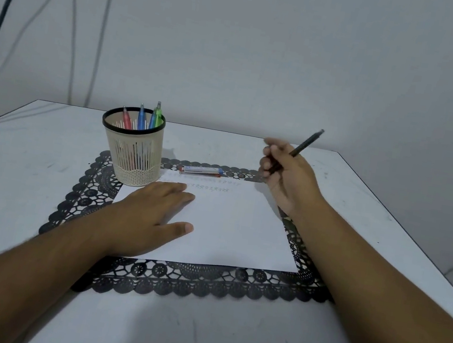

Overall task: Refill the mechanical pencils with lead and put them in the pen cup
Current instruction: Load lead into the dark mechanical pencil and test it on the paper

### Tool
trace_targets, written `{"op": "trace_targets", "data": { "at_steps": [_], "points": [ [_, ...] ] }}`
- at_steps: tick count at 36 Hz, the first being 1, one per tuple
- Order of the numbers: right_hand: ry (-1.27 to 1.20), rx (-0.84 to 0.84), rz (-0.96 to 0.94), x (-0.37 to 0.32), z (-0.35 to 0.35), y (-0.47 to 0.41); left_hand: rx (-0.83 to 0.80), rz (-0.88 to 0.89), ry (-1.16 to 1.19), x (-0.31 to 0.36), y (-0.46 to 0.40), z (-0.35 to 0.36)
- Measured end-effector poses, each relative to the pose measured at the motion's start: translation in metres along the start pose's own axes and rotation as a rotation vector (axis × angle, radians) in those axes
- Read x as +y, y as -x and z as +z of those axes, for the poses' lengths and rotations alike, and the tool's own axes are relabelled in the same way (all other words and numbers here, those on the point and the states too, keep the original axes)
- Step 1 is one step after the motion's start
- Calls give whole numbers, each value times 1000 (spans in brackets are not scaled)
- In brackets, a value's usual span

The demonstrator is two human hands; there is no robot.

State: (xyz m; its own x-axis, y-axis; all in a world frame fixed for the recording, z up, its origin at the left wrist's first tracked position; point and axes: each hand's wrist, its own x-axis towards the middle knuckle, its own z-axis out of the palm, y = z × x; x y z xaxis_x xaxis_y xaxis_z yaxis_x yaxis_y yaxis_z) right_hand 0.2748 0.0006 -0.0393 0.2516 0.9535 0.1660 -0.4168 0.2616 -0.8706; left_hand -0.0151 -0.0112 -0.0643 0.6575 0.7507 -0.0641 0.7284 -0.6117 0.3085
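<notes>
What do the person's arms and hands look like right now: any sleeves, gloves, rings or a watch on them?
Both forearms are bare as far as the frame shows; no sleeve reaches into view. The left hand and the right hand are ungloved. No watch, bracelet or ring is visible on either, though the right hand is slightly blurred, so a thin ring there cannot be ruled out. No markings or bandages show.

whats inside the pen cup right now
The pen cup holds mechanical pencils standing upright: a red one, a blue one and a green one. Their lower ends show only dimly through the slotted wall; the cup's bottom is hidden.
</notes>
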Motion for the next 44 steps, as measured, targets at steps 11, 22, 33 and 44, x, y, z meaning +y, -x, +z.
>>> {"op": "trace_targets", "data": {
  "at_steps": [11,22,33,44],
  "points": [
    [-524,-46,136,-20,-7,12,6,7,10,-4,-2,2],
    [-465,-83,117,-16,-2,16,-2,3,3,-3,-1,2],
    [-366,-91,127,-16,3,15,-1,5,-7,1,0,0],
    [361,4,30,2,-1,11,1,10,-12,1,0,0]
  ]
}}
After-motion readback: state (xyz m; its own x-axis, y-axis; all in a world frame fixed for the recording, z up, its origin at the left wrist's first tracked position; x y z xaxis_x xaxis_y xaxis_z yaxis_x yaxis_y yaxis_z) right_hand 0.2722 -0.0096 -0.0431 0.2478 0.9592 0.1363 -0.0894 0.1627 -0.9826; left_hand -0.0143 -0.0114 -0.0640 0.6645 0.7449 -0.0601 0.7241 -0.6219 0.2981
